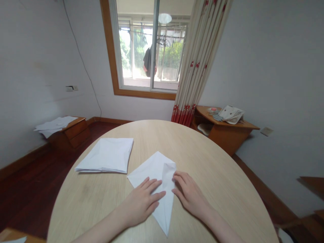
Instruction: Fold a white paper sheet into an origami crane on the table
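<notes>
A white sheet of paper (154,168), folded into a kite-like shape with its point toward me, lies on the round wooden table (215,168). My left hand (141,202) rests flat on the sheet's left flap, fingers stretched out and pointing right. My right hand (188,194) lies at the sheet's right edge, fingers extended and pressing down on the fold. Neither hand holds anything lifted off the table.
A stack of white paper sheets (107,155) sits on the table to the left. A low wooden cabinet (68,131) with papers stands by the left wall. A corner shelf (225,126) with a bag is at the right, near the curtain (199,64) and window.
</notes>
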The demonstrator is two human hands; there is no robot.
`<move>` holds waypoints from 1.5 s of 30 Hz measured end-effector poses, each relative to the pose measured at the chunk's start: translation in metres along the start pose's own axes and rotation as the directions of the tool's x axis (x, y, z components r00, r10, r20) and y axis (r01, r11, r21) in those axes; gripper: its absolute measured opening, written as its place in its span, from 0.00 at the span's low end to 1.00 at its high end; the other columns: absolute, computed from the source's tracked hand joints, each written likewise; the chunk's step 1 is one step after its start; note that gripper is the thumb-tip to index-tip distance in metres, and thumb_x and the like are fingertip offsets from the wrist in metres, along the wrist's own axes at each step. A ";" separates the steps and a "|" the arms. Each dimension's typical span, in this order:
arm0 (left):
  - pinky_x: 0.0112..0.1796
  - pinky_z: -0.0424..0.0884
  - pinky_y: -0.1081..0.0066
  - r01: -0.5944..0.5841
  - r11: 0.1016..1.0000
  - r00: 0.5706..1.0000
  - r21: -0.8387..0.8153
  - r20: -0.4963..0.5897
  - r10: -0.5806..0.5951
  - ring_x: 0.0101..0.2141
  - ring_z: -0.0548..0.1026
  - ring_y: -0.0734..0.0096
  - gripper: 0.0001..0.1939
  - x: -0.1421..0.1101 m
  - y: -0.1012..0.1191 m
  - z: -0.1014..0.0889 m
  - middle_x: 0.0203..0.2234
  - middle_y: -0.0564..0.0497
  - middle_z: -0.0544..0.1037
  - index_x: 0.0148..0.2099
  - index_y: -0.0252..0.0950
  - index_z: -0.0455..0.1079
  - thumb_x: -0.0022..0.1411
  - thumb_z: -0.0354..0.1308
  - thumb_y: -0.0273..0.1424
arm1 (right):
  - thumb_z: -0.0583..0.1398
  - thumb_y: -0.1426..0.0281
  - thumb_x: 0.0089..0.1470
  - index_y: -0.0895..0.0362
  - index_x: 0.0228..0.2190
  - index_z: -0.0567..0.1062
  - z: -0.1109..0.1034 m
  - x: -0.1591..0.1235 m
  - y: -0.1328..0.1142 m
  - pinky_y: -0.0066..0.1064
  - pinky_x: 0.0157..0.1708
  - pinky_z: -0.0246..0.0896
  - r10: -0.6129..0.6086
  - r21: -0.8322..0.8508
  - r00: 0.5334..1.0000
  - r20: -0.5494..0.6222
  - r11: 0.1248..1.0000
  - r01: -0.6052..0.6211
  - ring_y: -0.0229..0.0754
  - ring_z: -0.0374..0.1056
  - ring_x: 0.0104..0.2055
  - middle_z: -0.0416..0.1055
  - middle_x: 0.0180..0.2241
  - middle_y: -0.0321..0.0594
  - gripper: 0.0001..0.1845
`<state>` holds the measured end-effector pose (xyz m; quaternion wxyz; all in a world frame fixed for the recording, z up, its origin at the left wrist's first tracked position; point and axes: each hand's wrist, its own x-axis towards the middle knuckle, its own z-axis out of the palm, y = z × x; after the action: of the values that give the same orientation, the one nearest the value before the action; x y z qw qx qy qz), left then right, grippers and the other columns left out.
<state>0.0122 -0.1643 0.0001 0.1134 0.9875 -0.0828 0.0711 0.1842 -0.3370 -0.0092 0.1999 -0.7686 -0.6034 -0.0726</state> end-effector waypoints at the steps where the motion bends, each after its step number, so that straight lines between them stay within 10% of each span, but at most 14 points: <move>1: 0.59 0.55 0.49 0.005 1.000 1.000 -0.017 0.014 -0.005 0.60 0.59 0.55 0.21 0.000 -0.001 0.000 0.62 0.44 0.60 0.62 0.43 0.60 0.69 0.50 0.27 | 0.52 0.71 0.61 0.58 0.40 0.69 0.000 0.000 -0.001 0.42 0.43 0.63 0.012 -0.043 1.000 0.009 0.999 -0.012 0.50 0.66 0.46 0.71 0.43 0.50 0.08; 6: 0.59 0.55 0.48 0.033 0.996 0.999 -0.080 0.039 -0.030 0.61 0.59 0.55 0.21 0.001 -0.002 -0.002 0.63 0.45 0.59 0.63 0.45 0.60 0.69 0.50 0.28 | 0.48 0.71 0.63 0.57 0.27 0.69 0.003 -0.003 -0.005 0.37 0.34 0.56 -0.018 -0.208 0.998 0.066 0.978 0.032 0.46 0.67 0.31 0.71 0.26 0.42 0.16; 45: 0.57 0.60 0.51 0.045 0.992 0.999 -0.114 -0.012 -0.047 0.60 0.59 0.54 0.21 -0.002 -0.004 0.002 0.64 0.48 0.58 0.62 0.47 0.62 0.69 0.50 0.29 | 0.56 0.79 0.45 0.57 0.17 0.70 -0.003 -0.010 -0.040 0.29 0.28 0.49 -0.187 0.011 0.927 0.326 0.981 0.194 0.37 0.65 0.24 0.73 0.20 0.36 0.10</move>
<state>0.0116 -0.1602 -0.0028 0.1717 0.9806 -0.0632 0.0707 0.1435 -0.3393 -0.0009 0.0815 -0.7099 -0.6989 0.0299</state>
